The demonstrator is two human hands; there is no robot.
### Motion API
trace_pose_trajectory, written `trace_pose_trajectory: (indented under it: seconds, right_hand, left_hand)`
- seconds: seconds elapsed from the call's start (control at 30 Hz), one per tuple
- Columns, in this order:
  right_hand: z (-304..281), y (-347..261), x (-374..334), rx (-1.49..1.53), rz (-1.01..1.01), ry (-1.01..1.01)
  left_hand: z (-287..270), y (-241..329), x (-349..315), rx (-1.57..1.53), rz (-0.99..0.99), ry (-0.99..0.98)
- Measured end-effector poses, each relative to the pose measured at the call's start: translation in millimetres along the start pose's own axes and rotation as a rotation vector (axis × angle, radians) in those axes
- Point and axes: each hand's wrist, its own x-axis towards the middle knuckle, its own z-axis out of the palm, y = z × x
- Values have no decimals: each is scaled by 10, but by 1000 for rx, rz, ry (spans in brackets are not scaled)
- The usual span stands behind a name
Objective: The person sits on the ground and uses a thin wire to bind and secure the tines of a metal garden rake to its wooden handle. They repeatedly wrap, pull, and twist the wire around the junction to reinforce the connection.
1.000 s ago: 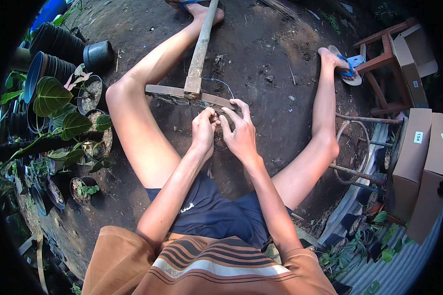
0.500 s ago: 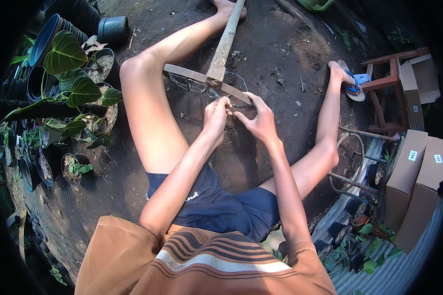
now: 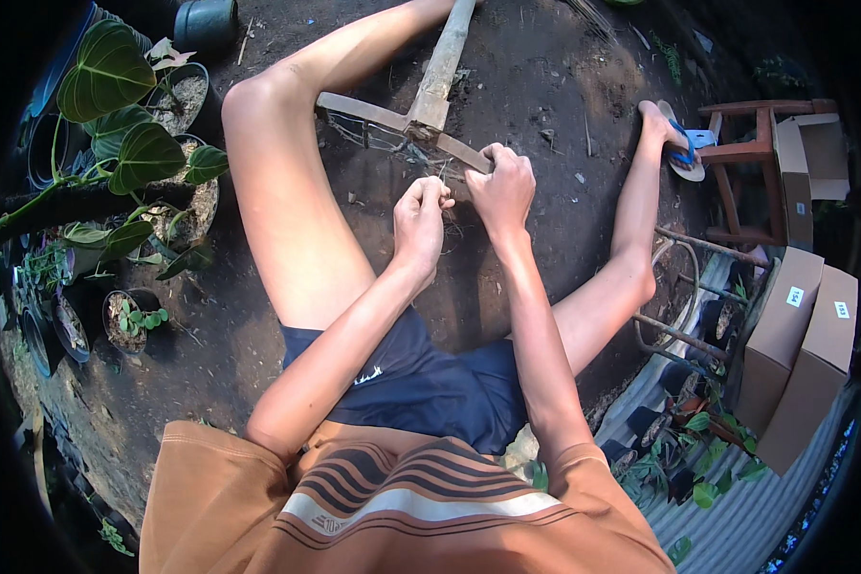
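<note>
A mattock with a pale wooden handle lies between my legs, its handle running away from me. Its rusty metal head has one arm toward my left knee and a shorter-looking arm toward my right. My right hand is closed at the tip of that right arm, thumb tucked in. Just nearer me and to the left, my left hand is closed in a pinch. A thin strand shows by its fingertips, but what they hold is too small to make out. Tangled wire lies under the head's left arm.
Dark bare soil surrounds me. Potted plants with large leaves and small pots stand at the left. At the right are a reddish wooden stool, cardboard boxes, a rusty metal frame and corrugated sheeting.
My right hand has gone from spread thumb and fingers to closed at the blade's tip, shifting slightly up. My left hand stays pinched, slightly left of before. The view has shifted slightly.
</note>
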Motion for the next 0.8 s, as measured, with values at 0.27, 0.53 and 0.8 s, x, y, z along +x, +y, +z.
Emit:
trace_pose_trajectory:
  seconds: [0.27,0.53,0.8]
  right_hand:
    - [-824,-288,1,228,150,-413]
    - [-162,-713,-217,403,443,-190]
    - [-208,-563,-175,274,65,-287]
  left_hand:
    - [36,34,-346,-286,-87,85]
    - [104,-185,-493,-64,-10,117]
    - [150,-161,-527,-173,-207,184]
